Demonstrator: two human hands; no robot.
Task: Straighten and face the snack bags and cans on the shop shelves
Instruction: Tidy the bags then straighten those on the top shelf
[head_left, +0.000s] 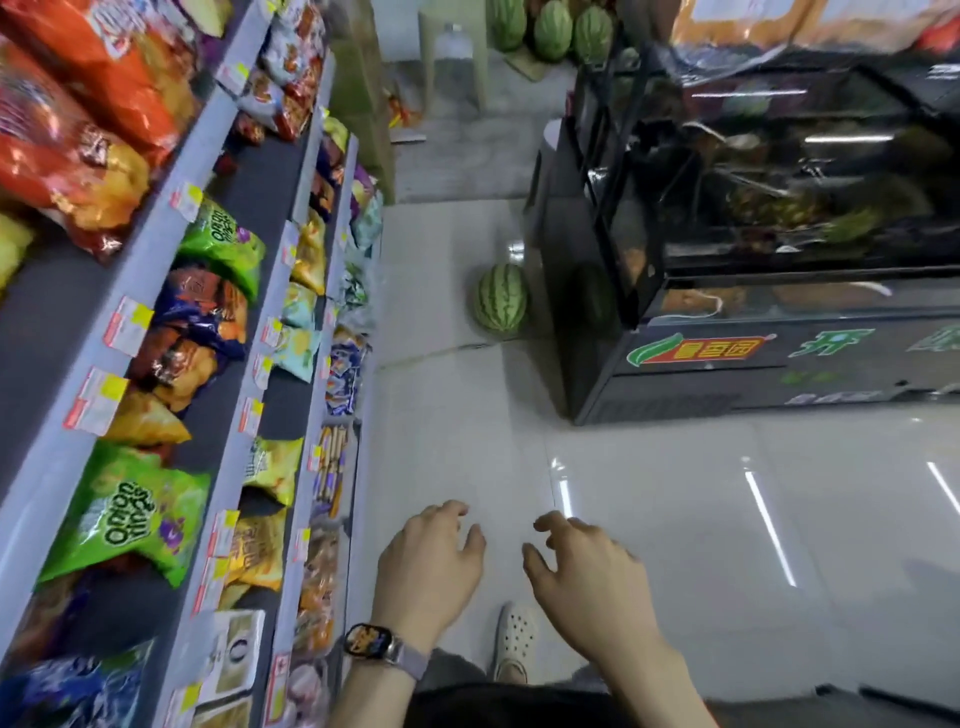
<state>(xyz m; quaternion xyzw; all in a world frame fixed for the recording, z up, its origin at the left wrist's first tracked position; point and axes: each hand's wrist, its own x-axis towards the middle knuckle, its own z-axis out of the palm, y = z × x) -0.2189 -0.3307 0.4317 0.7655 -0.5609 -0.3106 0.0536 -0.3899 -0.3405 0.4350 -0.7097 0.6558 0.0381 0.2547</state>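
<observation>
Fingers (457, 512) of left hand (431, 561) and right hand (587, 566) spread, holding nothing, over the floor | snack bags (130, 519) lean crookedly on shelves (171, 270) at left, untouched | likely between reaches

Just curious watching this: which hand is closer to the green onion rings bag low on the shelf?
The left hand. It hangs over the floor just right of the shelves, apart from the green onion rings bag; the right hand is farther right.
</observation>
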